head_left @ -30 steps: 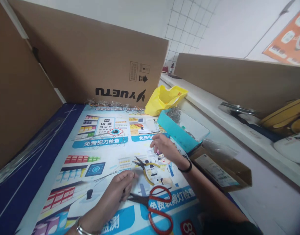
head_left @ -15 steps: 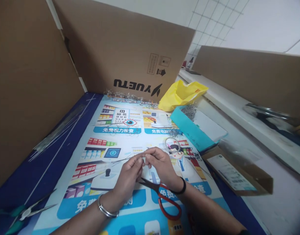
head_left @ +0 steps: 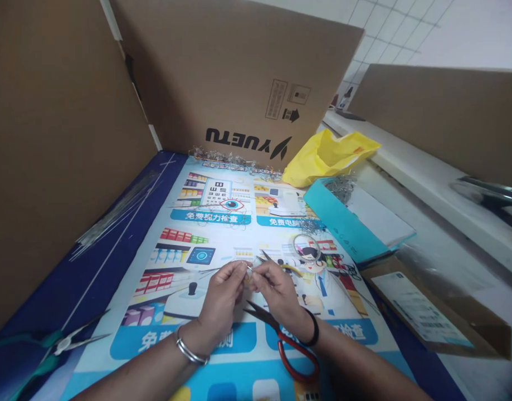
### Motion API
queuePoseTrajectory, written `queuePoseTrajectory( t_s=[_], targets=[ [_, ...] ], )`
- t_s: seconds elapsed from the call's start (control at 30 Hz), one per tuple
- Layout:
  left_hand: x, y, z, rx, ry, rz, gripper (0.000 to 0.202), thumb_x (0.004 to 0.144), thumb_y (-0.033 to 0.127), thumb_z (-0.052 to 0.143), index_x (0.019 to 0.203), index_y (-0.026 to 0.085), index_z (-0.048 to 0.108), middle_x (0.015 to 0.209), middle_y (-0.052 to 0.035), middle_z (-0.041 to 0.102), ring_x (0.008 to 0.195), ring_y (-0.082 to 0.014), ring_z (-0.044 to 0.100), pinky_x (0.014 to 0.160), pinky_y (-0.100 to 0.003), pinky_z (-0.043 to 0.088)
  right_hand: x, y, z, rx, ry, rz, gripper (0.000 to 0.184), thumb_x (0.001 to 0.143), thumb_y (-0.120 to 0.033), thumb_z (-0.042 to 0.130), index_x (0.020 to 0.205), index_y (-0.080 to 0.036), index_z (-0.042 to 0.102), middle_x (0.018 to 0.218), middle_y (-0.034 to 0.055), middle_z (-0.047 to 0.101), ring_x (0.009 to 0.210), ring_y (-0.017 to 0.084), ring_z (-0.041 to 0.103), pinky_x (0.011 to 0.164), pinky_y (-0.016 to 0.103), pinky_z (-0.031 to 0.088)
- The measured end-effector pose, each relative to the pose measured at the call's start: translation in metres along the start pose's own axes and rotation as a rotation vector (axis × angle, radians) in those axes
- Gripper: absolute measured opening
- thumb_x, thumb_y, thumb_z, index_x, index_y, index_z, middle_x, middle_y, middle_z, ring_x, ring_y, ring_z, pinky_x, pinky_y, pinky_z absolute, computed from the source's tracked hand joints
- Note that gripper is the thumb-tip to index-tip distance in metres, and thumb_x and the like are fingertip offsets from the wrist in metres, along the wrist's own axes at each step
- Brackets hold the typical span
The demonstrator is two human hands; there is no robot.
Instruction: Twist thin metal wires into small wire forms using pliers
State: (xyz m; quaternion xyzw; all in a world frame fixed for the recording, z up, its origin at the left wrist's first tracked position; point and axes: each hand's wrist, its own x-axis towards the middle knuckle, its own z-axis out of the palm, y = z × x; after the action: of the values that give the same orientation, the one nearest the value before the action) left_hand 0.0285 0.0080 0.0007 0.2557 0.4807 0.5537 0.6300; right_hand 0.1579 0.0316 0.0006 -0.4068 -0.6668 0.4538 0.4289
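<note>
Cardboard [head_left: 222,72] beyond left hand [head_left: 221,296] and right hand [head_left: 279,289] reads inverted "YUETU" [head_left: 240,141].

Blue table [head_left: 128,248], printed sheet [head_left: 226,240] spread over it.
On sheet: red-handled scissors [head_left: 274,324]; yellow-handled pliers [head_left: 292,269], part-hidden; clear ring [head_left: 294,248]; tangled wire [head_left: 226,156], far edge. Left, blue strip: thin rods [head_left: 102,228], green-handled pliers [head_left: 63,344].

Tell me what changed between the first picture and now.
The right hand moved leftward to meet the left hand, a small shiny piece now between them; whether it was held earlier is unclear. Red-handled, dark-bladed scissors still lie on the blue printed sheet.
</note>
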Motion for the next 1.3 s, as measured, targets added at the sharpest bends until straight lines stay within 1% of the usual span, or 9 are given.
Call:
queuePoseTrajectory(
  t_s=[0.2,0.37,0.5,0.63,0.77,0.87,0.97,1.13,1.3],
  targets=[
    [0.003,0.005,-0.002,0.139,0.023,0.057,0.03,0.073,0.044,0.064,0.083,0.016,0.065,0.046,0.0065,0.041,0.041,-0.0057,0.029,0.041,-0.018,0.025,0.001,0.005,-0.001,0.135,-0.088,0.136,0.018,0.083,-0.036,0.054,0.074,-0.02,0.055,0.057,-0.0034,0.052,0.049,0.01,0.05,0.049,0.023,0.041],
    [0.004,0.006,-0.004,0.215,0.051,0.092,0.026,0.072,0.041,0.064,0.078,0.016,0.067,0.043,0.0044,0.044,0.041,-0.0091,0.036,0.041,-0.02,0.027,0.002,0.008,0.001,0.196,-0.099,0.216,0.021,0.08,-0.038,0.057,0.071,-0.02,0.053,0.051,-0.0056,0.048,0.04,0.007,0.038,0.039,0.02,0.029],
    [0.004,0.007,-0.004,0.249,0.071,0.112,0.023,0.071,0.039,0.066,0.076,0.017,0.067,0.045,0.0029,0.049,0.046,-0.0118,0.044,0.045,-0.021,0.031,0.003,0.01,0.003,0.207,-0.076,0.197,0.023,0.081,-0.039,0.056,0.071,-0.019,0.052,0.051,-0.0062,0.046,0.041,0.006,0.034,0.04,0.019,0.026],
    [0.004,0.007,-0.003,0.223,0.086,0.104,0.023,0.07,0.04,0.066,0.076,0.018,0.066,0.046,0.003,0.05,0.047,-0.012,0.046,0.045,-0.021,0.032,0.004,0.011,0.002,0.16,-0.092,0.185,0.021,0.083,-0.037,0.054,0.073,-0.019,0.051,0.053,-0.0061,0.046,0.043,0.007,0.038,0.043,0.02,0.031],
    [0.006,0.006,-0.003,0.15,0.093,0.098,0.03,0.071,0.044,0.065,0.083,0.017,0.064,0.047,0.0049,0.047,0.043,-0.0085,0.039,0.041,-0.019,0.028,0.006,0.01,-0.001,-0.012,-0.111,0.108,0.014,0.084,-0.033,0.051,0.08,-0.02,0.056,0.064,-0.0022,0.055,0.054,0.01,0.05,0.053,0.022,0.04],
    [0.008,0.004,-0.004,0.069,0.088,0.112,0.031,0.074,0.047,0.062,0.083,0.017,0.059,0.049,0.0067,0.044,0.041,-0.0056,0.031,0.039,-0.018,0.022,0.007,0.01,-0.003,-0.12,-0.088,0.039,0.013,0.084,-0.031,0.051,0.085,-0.021,0.06,0.068,-0.0007,0.057,0.06,0.012,0.052,0.057,0.023,0.042],
    [0.01,0.002,-0.005,0.032,0.076,0.123,0.029,0.076,0.047,0.06,0.08,0.018,0.056,0.048,0.0081,0.04,0.04,-0.0044,0.027,0.038,-0.017,0.021,0.006,0.013,-0.002,-0.149,-0.08,-0.002,0.015,0.085,-0.032,0.05,0.083,-0.021,0.06,0.069,-0.0002,0.057,0.062,0.013,0.053,0.059,0.024,0.043],
    [0.012,-0.001,-0.006,0.061,0.061,0.104,0.029,0.078,0.047,0.059,0.082,0.019,0.055,0.045,0.0092,0.034,0.038,-0.0047,0.025,0.037,-0.017,0.02,0.004,0.017,0.001,-0.102,-0.106,0.034,0.019,0.089,-0.034,0.045,0.083,-0.022,0.059,0.063,-0.002,0.055,0.054,0.011,0.052,0.055,0.023,0.043],
    [0.011,-0.002,-0.008,0.087,0.042,0.103,0.028,0.079,0.046,0.058,0.08,0.019,0.053,0.047,0.0086,0.035,0.042,-0.0056,0.027,0.038,-0.017,0.021,0.004,0.012,0.001,-0.173,-0.125,0.022,0.019,0.09,-0.029,0.042,0.081,-0.022,0.058,0.053,-0.0042,0.049,0.049,0.01,0.048,0.052,0.022,0.039]
  ],
)
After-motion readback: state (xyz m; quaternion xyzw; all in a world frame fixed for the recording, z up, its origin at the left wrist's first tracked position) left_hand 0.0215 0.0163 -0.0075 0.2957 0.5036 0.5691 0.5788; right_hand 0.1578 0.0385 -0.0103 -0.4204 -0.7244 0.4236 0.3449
